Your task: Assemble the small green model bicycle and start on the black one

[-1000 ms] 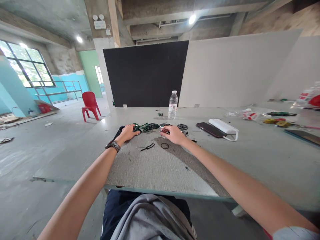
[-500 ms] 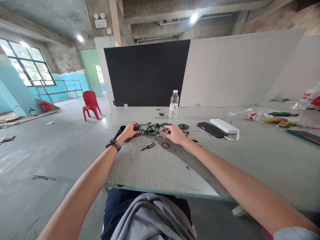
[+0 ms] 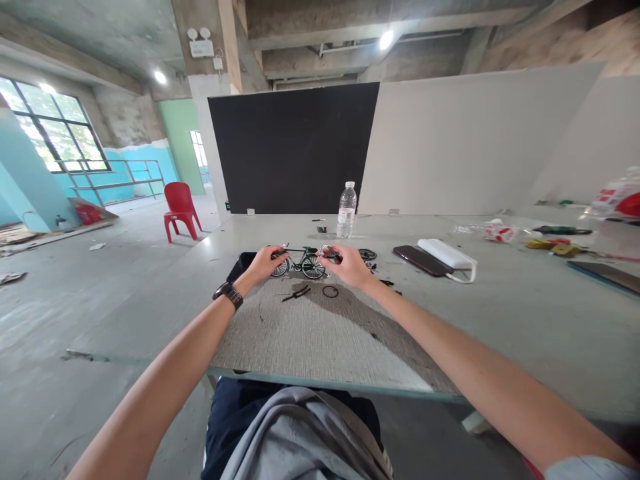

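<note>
A small green model bicycle point(image 3: 303, 261) stands upright on the grey table, its two wheels side-on to me. My left hand point(image 3: 267, 262) pinches its front end near the handlebar, above the left wheel. Just past the rear wheel, my right hand point(image 3: 345, 263) has its thumb and fingers closed round a small silvery and green part point(image 3: 327, 252), partly hidden by the fingers. Nearer to me lie a thin black ring point(image 3: 331, 292) and a black forked piece point(image 3: 299, 293). A loose spoked wheel point(image 3: 368, 255) rests beyond my right hand.
A clear bottle point(image 3: 346, 212) stands behind the hands. To the right are a dark phone point(image 3: 420, 261), a white power bank point(image 3: 447, 253) with a cable, plastic packaging point(image 3: 500, 231) and tools. A black object point(image 3: 240, 265) lies by my left wrist; small black parts lie beside my right forearm.
My left hand has moved from the left wheel up to the bicycle's front top. The bicycle has shifted slightly right and nearer. My right hand has drawn a little higher with its part.
</note>
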Motion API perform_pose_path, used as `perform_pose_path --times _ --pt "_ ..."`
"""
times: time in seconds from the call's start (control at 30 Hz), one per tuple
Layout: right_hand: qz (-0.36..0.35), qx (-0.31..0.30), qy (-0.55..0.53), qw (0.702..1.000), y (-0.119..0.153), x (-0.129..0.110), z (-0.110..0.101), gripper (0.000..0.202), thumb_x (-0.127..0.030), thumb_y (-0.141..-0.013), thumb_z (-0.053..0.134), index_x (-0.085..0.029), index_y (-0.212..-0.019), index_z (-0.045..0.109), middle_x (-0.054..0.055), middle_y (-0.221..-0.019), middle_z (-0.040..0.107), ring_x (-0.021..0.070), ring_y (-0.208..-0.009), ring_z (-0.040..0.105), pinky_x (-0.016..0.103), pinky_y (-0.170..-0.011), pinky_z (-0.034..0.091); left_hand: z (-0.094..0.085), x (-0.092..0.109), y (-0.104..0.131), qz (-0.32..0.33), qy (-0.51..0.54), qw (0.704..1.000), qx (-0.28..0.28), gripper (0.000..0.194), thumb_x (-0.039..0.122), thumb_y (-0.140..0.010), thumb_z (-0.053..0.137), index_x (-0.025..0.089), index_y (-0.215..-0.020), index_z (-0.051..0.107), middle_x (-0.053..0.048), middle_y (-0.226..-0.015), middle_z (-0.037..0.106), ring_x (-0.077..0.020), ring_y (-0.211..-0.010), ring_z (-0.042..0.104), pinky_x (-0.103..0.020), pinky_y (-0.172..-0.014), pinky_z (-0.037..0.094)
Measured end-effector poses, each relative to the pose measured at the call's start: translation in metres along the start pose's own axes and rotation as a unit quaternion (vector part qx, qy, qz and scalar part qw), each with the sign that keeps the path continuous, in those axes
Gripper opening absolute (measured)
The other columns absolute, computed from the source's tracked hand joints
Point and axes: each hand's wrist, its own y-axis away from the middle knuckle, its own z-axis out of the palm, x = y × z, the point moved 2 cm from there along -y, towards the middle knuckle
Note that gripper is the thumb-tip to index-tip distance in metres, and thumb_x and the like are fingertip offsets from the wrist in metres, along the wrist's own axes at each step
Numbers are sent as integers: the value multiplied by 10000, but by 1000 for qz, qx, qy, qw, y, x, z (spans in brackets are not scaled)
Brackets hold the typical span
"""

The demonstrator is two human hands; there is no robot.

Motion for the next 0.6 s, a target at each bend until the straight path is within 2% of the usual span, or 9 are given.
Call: perform_pose_path --times 0.17,0.37,0.47,0.6 --pt "-31 12 2 999 -15 -14 -5 222 -422 -933 660 -212 -974 721 61 -939 766 202 -757 643 331 -683 449 9 16 3 16 8 1000 -10 330 454 -958 608 147 -910 719 -50 -850 715 -169 -740 593 -276 -679 416" --pt "-97 47 85 991 -47 -23 -1 129 -298 -925 674 -224 -951 776 93 -1051 762 249 -928 695 373 -786 504 14 27 6 28 20 999 26 272 403 -949 646 165 -1018 758 -78 -1007 779 -217 -896 685 -298 -815 501" --pt "-101 54 103 988 -50 -23 8 127 -271 -932 668 -223 -952 785 79 -1011 779 245 -902 713 376 -804 516 14 33 9 41 16 999 28 288 413 -957 645 161 -1029 766 -78 -1017 782 -217 -913 686 -288 -815 509" --pt "-84 40 119 989 -45 -23 18 160 -227 -932 645 -234 -994 792 58 -1023 813 255 -922 742 374 -812 534 14 41 11 64 9 998 23 290 411 -974 634 152 -1013 760 -60 -945 766 -185 -823 642 -268 -753 481"
